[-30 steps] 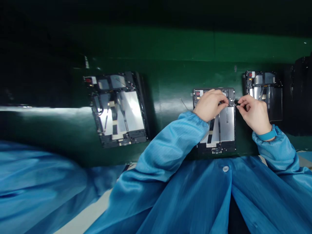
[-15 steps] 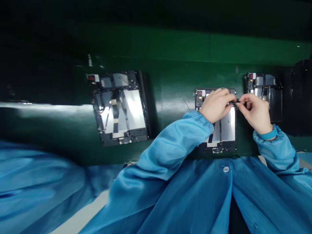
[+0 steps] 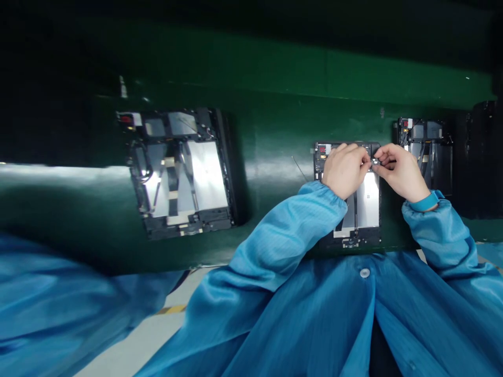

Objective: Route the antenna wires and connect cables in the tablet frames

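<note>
An opened tablet (image 3: 371,201), its silvery inner plate, flat cables and black frame showing, lies in front of me. My left hand (image 3: 346,170) is over its upper part, thumb and fingers closed in a pinch; what they hold, if anything, is hidden. Just to the right, my right hand (image 3: 403,172) pinches a small dark piece (image 3: 375,161) with a bright spot, close above the tablet's upper right corner. The two sets of fingertips are nearly together. My left hand and forearm cover the tablet's middle left.
On the green work surface (image 3: 271,131), another opened tablet (image 3: 210,173) lies at left and a third (image 3: 442,162) behind my right hand. Dark stacked objects (image 3: 483,157) stand at far right. A thin wire (image 3: 299,168) lies beside my tablet. A co-worker's blue sleeve (image 3: 58,298) shows at lower left.
Both hands have moved slightly left, the right one more, over the tablet's corner. The thin dark strip seen between the fingertips no longer shows. The left tablet has shifted left in view.
</note>
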`<state>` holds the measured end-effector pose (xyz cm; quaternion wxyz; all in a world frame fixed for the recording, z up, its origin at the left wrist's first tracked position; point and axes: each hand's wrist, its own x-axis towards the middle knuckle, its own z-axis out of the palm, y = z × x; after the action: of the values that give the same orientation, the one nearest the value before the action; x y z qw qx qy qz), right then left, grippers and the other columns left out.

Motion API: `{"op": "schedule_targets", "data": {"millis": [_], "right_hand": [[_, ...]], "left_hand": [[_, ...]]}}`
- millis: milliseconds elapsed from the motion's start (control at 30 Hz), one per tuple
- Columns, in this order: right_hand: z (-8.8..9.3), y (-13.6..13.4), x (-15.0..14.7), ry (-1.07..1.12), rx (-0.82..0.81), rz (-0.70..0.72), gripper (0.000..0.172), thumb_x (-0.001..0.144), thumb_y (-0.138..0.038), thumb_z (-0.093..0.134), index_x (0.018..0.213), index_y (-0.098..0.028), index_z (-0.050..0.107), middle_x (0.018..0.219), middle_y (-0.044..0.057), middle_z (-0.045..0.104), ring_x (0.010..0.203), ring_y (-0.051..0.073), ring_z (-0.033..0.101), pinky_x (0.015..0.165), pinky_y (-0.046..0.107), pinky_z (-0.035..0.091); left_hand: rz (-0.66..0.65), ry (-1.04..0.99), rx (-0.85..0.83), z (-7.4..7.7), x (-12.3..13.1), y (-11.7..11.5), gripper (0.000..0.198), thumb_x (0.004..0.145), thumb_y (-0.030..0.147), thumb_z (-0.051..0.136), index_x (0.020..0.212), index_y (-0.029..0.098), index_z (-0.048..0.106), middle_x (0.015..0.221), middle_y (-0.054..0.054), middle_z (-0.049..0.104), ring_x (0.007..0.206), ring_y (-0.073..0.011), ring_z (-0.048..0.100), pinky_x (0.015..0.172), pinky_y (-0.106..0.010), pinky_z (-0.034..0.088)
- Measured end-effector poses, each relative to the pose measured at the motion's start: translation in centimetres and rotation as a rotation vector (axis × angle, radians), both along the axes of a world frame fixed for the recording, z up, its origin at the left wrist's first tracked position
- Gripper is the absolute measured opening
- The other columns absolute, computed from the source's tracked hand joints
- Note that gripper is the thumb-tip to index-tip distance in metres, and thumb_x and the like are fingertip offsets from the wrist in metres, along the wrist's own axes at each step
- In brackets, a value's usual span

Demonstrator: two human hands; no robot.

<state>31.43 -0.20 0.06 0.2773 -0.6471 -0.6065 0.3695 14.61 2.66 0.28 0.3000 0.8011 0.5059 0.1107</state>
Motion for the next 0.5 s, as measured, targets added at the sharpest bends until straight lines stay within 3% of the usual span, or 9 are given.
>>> {"op": "schedule_targets", "data": {"millis": [267, 500], "right_hand": [[0.47, 0.00, 0.13, 0.107, -0.058, -0.042, 0.018, 0.072, -0.013, 0.073, 0.087, -0.021, 0.065, 0.079, -0.002, 0.063, 0.075, 0.015, 0.062, 0.070, 0.031, 0.053], [0.82, 0.04, -0.36, 0.055, -0.039, -0.034, 0.017, 0.072, -0.011, 0.067, 0.083, -0.021, 0.061, 0.073, -0.004, 0.060, 0.068, 0.013, 0.059, 0.065, 0.029, 0.051]], "left_hand": [[-0.004, 0.018, -0.029, 0.44, -0.06, -0.06, 0.013, 0.097, 0.019, 0.059, 0.096, 0.016, 0.072, 0.095, -0.009, 0.071, 0.104, -0.0297, 0.063, 0.090, -0.043, 0.048], [-0.015, 0.032, -0.010, 0.48, -0.11, -0.17, 0.013, 0.097, 0.019, 0.058, 0.097, 0.016, 0.071, 0.097, -0.009, 0.070, 0.104, -0.0294, 0.062, 0.089, -0.042, 0.047]]}}
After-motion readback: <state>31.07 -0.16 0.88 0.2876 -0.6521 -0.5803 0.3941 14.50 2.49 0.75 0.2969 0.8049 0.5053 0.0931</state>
